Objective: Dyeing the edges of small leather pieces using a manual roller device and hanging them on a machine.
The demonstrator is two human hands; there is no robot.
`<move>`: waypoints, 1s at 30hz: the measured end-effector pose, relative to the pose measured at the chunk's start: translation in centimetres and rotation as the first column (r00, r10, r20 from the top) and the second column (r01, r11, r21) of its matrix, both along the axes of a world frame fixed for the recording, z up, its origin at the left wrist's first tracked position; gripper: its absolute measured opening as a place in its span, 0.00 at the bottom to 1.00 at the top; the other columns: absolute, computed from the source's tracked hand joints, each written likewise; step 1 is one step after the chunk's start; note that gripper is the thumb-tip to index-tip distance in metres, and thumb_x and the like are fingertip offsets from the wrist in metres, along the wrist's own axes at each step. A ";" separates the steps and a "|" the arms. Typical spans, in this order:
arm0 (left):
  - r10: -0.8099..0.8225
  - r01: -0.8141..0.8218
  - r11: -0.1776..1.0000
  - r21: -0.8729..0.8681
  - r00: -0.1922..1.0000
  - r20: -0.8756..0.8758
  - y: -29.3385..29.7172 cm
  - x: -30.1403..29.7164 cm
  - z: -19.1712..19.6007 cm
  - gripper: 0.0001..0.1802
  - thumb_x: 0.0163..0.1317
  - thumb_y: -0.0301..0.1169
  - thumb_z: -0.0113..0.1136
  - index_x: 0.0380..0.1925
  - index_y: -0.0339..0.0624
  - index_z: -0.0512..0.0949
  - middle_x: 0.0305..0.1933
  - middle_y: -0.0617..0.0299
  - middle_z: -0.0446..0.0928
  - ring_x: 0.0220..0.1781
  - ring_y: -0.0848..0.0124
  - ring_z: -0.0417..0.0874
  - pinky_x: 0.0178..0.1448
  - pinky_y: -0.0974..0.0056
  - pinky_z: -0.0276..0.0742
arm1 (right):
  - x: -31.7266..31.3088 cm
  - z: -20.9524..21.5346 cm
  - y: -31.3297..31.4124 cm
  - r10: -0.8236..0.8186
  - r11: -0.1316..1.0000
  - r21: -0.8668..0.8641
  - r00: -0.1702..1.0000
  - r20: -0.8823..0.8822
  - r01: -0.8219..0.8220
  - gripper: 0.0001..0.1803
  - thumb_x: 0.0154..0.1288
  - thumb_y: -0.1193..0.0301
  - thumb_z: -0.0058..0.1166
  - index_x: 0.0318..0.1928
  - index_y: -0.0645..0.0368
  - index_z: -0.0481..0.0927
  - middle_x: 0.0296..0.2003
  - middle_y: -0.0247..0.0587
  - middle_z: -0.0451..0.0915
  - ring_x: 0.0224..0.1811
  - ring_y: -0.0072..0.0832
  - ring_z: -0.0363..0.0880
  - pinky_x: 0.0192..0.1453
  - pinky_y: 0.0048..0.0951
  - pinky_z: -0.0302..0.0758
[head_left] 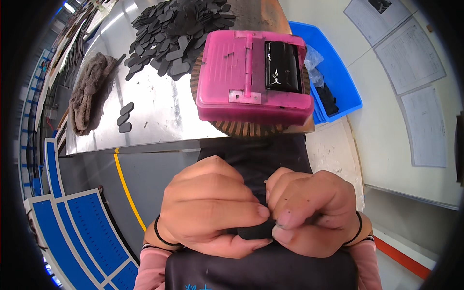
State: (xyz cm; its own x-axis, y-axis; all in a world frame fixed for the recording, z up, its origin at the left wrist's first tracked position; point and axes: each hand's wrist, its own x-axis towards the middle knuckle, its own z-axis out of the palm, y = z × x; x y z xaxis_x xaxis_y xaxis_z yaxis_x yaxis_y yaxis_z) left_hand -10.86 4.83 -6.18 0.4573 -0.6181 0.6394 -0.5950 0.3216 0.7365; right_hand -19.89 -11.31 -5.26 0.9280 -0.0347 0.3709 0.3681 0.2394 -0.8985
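Left hand (208,208) and right hand (309,212): fingers closed, together pinching a small black pad (255,231) close above the lap | pink box (253,77) at the metal table's (159,111) near edge | heap of black pads (179,29) at far edge | grey cloth (89,92) at left edge | blue bin (333,72) beside right edge

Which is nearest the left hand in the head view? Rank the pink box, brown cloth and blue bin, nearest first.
From the left hand:
1. Pink box, straight above the hands on the round block.
2. Brown cloth, upper left on the metal table.
3. Blue bin, upper right, beyond the box.
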 end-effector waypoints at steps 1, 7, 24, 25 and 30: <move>0.004 -0.004 1.000 0.004 1.000 -0.004 0.0 -0.1 0.0 0.17 0.36 0.31 0.73 0.30 0.41 0.81 0.28 0.61 0.77 0.25 0.67 0.74 0.27 0.68 0.69 | 0.0 -0.1 0.1 0.004 1.000 0.004 1.000 -0.004 -0.004 0.10 0.48 0.85 0.54 0.33 0.63 0.77 0.26 0.37 0.77 0.23 0.24 0.74 0.26 0.22 0.68; -0.020 0.020 1.000 -0.019 1.000 -0.023 0.2 0.3 -0.8 0.16 0.36 0.30 0.73 0.30 0.40 0.81 0.27 0.61 0.77 0.25 0.67 0.74 0.28 0.68 0.69 | 0.4 -0.5 -0.3 -0.001 1.000 -0.027 0.999 0.048 0.002 0.11 0.47 0.85 0.54 0.34 0.62 0.78 0.26 0.36 0.77 0.22 0.25 0.74 0.30 0.23 0.68; -0.162 0.155 0.987 -0.050 0.926 -0.342 0.8 0.4 -1.3 0.09 0.45 0.24 0.68 0.28 0.34 0.80 0.28 0.57 0.77 0.26 0.65 0.75 0.31 0.66 0.71 | 1.0 -0.2 -0.9 -0.036 0.987 -0.153 0.998 0.055 0.044 0.11 0.46 0.84 0.59 0.34 0.64 0.79 0.24 0.39 0.79 0.26 0.30 0.78 0.34 0.26 0.72; -0.163 0.156 0.987 -0.049 0.925 -0.343 0.8 0.4 -1.4 0.09 0.45 0.24 0.68 0.28 0.34 0.80 0.28 0.57 0.77 0.26 0.65 0.75 0.31 0.66 0.71 | 1.0 -0.2 -0.8 -0.037 0.987 -0.152 0.998 0.054 0.045 0.11 0.46 0.84 0.59 0.34 0.64 0.79 0.24 0.39 0.79 0.26 0.30 0.78 0.34 0.26 0.72; -0.247 0.216 0.962 -0.167 0.949 -0.195 0.1 0.6 -1.5 0.09 0.48 0.27 0.68 0.29 0.34 0.80 0.29 0.56 0.77 0.27 0.64 0.76 0.31 0.66 0.71 | 1.8 -0.5 -0.7 -0.023 0.984 -0.170 0.988 0.155 0.049 0.10 0.49 0.79 0.62 0.35 0.63 0.81 0.26 0.37 0.79 0.27 0.29 0.78 0.34 0.27 0.72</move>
